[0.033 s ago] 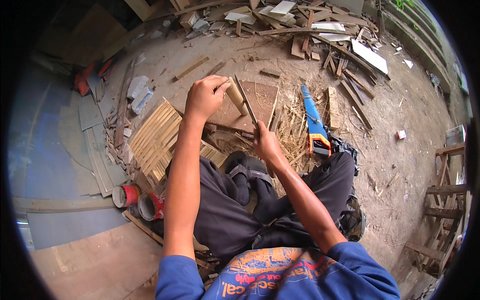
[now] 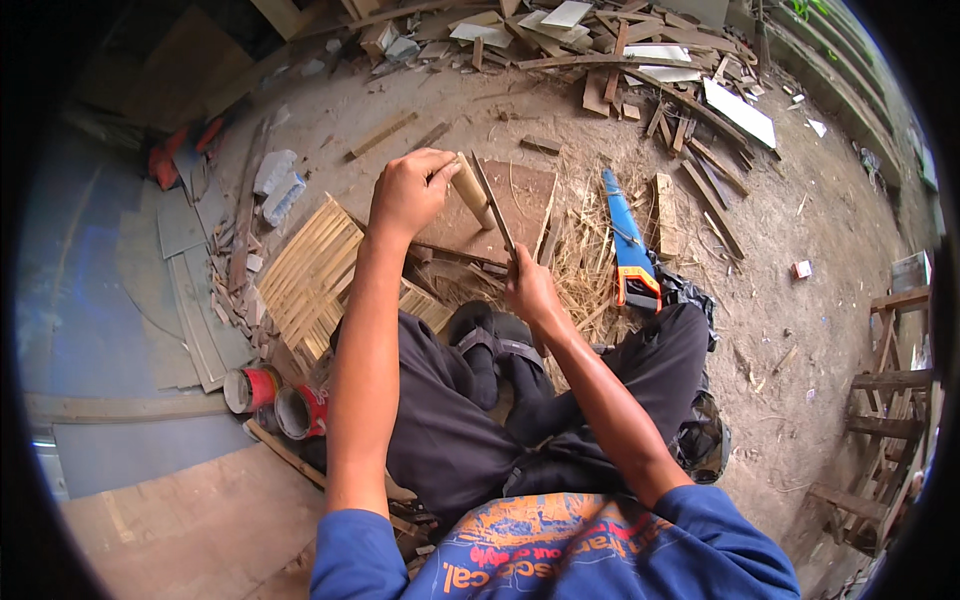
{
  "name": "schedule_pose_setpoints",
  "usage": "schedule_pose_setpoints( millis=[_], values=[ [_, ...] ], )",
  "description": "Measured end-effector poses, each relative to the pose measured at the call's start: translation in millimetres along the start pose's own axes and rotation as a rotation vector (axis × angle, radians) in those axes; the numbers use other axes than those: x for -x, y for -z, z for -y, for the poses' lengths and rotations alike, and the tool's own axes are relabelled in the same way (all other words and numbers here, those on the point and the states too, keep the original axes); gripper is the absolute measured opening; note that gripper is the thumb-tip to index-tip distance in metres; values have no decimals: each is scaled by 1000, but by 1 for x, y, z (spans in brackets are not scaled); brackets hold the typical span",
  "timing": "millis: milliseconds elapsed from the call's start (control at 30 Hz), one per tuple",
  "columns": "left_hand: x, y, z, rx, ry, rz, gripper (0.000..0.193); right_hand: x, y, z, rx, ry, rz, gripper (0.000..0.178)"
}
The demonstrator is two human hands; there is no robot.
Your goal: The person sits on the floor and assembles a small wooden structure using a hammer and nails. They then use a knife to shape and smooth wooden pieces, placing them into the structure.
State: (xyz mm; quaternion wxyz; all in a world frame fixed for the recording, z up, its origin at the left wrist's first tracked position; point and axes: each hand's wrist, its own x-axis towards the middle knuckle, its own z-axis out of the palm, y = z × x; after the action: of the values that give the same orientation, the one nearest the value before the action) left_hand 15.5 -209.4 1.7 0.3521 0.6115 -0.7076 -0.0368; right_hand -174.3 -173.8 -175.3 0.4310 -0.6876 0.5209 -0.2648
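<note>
My left hand (image 2: 408, 192) is closed on the upper end of a short, pale bamboo piece (image 2: 474, 200), its fingers bent over the top. The bamboo stands tilted, its lower end on a brown wooden board (image 2: 527, 192) in front of my feet. In my right hand (image 2: 533, 292) is the handle of a long-bladed knife (image 2: 494, 198). The dark blade slants up and away to the left, lying along the right side of the bamboo. Whether the edge bites into it I cannot tell.
A blue handsaw (image 2: 624, 228) lies right of the board among bamboo shavings (image 2: 583, 262). Split bamboo strips (image 2: 308, 268) are stacked at the left, near red cans (image 2: 250, 390). Scrap wood (image 2: 600, 85) is heaped at the back; a wooden ladder-like frame (image 2: 887, 427) stands far right.
</note>
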Motion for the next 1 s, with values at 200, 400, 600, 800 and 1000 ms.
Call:
schedule_pose_setpoints(
  millis=[200, 400, 600, 800, 1000],
  values=[
    [-6, 3, 1, -3, 4, -8, 22, 12, -1, -17, -40, -56, 27, 23],
    [-8, 0, 2, -42, 81, -39, 25, 23, -9, -48, 88, -92, 30, 42],
    [-7, 19, 16, -146, 357, -30, 27, 55, -3, -77, -20, -39, -1, 24],
    [4, 28, 55, 208, 312, 15, 24, 89, 8, -98, -144, -224, 135, 29],
    [3, 20, 45, 294, 344, -79, 24, 79, -2, -111, -279, -242, 165, 29]
  ],
)
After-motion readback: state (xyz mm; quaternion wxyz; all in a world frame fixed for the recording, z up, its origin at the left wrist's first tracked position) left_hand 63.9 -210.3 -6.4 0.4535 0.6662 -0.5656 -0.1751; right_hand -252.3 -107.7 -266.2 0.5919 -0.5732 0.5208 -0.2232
